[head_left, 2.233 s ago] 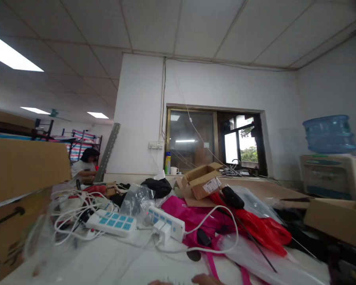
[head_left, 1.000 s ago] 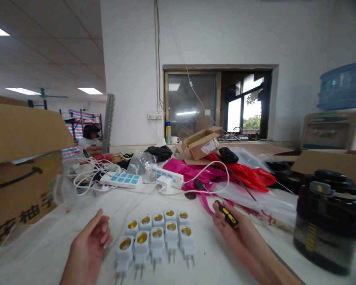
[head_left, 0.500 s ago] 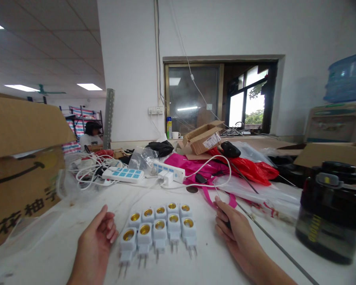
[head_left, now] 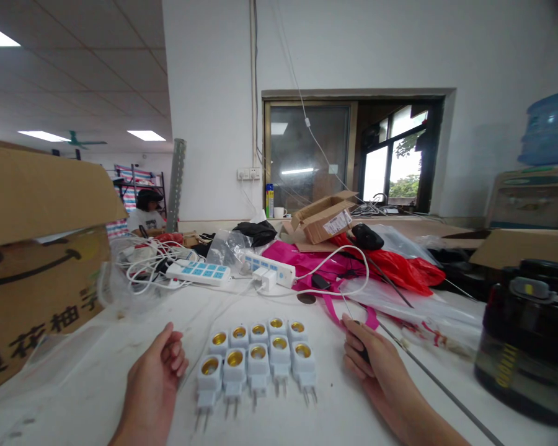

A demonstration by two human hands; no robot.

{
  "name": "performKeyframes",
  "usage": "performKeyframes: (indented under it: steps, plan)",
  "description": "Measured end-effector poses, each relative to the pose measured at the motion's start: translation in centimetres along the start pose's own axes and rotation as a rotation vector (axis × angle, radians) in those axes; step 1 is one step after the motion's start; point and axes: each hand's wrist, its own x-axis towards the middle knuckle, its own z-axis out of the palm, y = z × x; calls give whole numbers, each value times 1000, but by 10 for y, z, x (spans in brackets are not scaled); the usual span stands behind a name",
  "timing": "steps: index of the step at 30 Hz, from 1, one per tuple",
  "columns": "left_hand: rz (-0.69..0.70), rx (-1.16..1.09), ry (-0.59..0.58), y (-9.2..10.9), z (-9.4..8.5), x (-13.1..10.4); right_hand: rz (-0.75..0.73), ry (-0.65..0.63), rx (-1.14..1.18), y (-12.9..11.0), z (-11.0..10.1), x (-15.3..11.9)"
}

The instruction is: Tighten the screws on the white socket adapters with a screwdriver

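Since a second ago, your right hand (head_left: 372, 361) has turned, and its fingers now cover most of the screwdriver (head_left: 363, 352) handle. You hold it closed in that hand, shaft pointing away from you. Your left hand (head_left: 155, 375) is empty, fingers loosely curled, just beside the ten white lamp sockets (head_left: 258, 356), which lie between your hands in two rows on the white table (head_left: 335, 415).

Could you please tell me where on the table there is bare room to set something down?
There is bare room between the left hand and the clear plastic, and a narrower patch between the white sockets and the right hand. Behind, power strips, cables and pink fabric crowd it.
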Motion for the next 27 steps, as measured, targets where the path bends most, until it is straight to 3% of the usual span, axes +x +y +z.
performKeyframes:
  steps: [11, 20, 27]
  plan:
    - [-28, -13, 21, 6, 1, -3, -49, -40, -232, 5, 6, -5]
    - [-59, -46, 7, 11, 6, -7, -81, 4, -296, 2, 13, -11]
    - [-74, -47, 9, 13, 8, -9, -187, 58, -512, 10, 8, 0]
